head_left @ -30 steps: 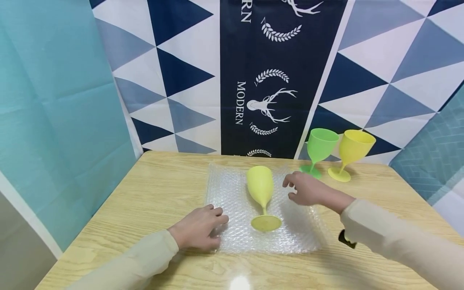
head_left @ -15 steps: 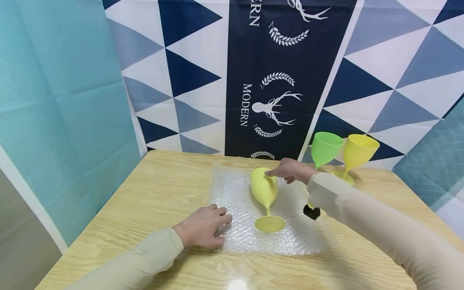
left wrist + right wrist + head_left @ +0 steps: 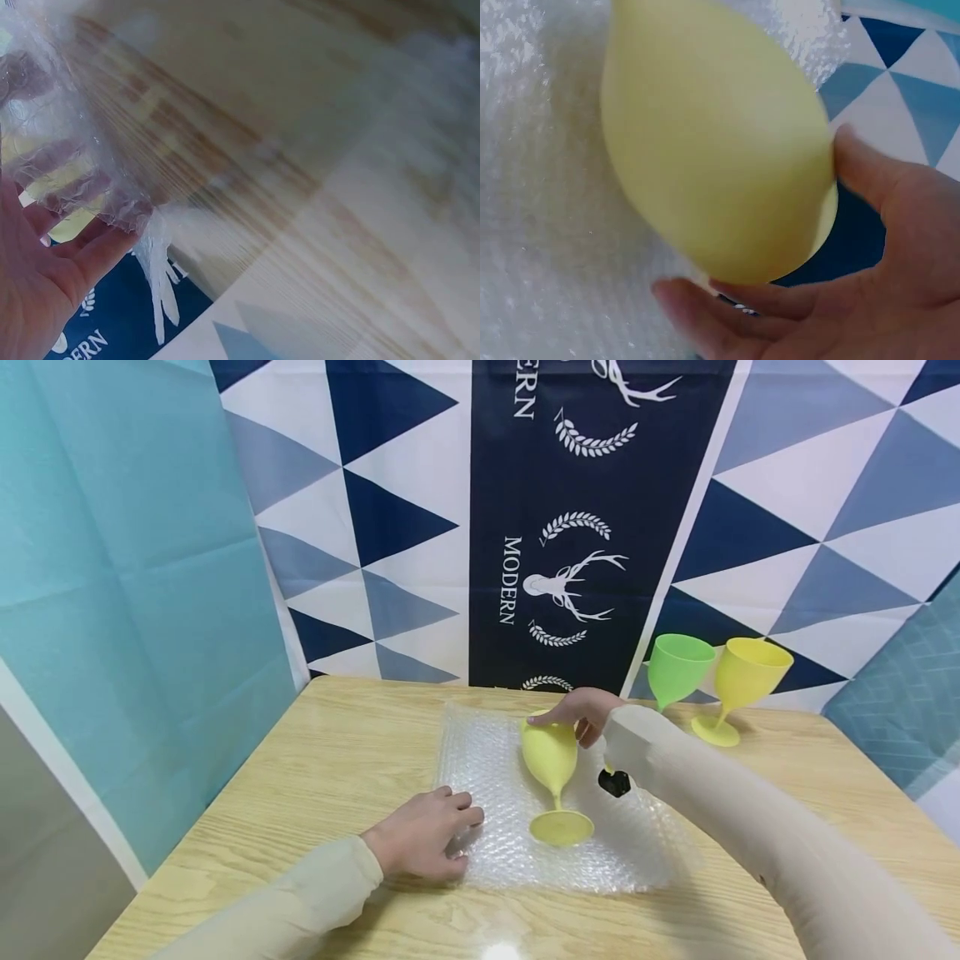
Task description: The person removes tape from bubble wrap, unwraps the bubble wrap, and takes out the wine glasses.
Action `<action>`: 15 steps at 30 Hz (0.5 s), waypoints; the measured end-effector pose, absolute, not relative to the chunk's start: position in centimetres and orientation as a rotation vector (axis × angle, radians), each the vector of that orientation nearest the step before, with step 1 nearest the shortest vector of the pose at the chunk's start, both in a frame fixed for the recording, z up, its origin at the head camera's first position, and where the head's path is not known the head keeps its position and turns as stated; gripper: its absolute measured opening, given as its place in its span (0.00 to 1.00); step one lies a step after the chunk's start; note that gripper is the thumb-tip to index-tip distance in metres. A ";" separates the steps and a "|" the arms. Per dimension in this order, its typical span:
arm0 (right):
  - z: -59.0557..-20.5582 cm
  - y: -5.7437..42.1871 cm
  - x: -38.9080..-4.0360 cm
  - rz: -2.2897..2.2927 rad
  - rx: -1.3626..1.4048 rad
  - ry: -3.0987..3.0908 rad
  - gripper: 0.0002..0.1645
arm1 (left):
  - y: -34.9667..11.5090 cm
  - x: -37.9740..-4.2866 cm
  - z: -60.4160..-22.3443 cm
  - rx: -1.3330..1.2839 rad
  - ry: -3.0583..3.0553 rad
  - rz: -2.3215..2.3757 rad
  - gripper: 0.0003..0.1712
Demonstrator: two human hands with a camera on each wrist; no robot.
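A pale yellow goblet (image 3: 550,758) lies on a sheet of bubble wrap (image 3: 495,860), its bowl toward the wall and its round foot toward me. My right hand (image 3: 588,706) holds the bowl near its rim, thumb across the near side. In the right wrist view, the thumb (image 3: 859,161) meets one side of the goblet (image 3: 720,150), with the fingers (image 3: 780,300) at the rim on the other. My left hand (image 3: 427,837) rests on the left edge of the wrap, fingers relaxed. Clear wrap (image 3: 82,142) covers its fingertips in the left wrist view.
A green goblet (image 3: 678,668) and a brighter yellow goblet (image 3: 750,675) stand upright at the back right of the wooden table (image 3: 352,735). Behind the table hangs a patterned cloth (image 3: 405,568), with a teal curtain (image 3: 150,568) on the left.
My right hand has come in from the right to the goblet's rim and taken hold of the bowl. The left hand stays at the wrap's edge. The head view has shifted slightly.
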State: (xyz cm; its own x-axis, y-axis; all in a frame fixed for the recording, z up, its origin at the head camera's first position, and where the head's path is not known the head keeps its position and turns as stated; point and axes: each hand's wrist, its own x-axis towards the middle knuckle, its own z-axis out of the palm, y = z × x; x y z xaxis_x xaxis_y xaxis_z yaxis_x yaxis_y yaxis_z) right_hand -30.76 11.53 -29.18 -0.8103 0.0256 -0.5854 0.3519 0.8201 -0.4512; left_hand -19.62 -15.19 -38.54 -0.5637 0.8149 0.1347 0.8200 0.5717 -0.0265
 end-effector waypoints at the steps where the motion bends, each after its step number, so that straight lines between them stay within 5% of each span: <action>1: -29.4 11.6 -30.9 -0.779 0.294 2.394 0.52 | -15.2 -19.6 -38.6 -1.394 -2.667 -0.059 0.21; 15: -30.7 12.9 -31.4 -1.060 0.379 2.157 0.52 | -15.1 -19.7 -38.8 -1.382 -2.650 -0.023 0.22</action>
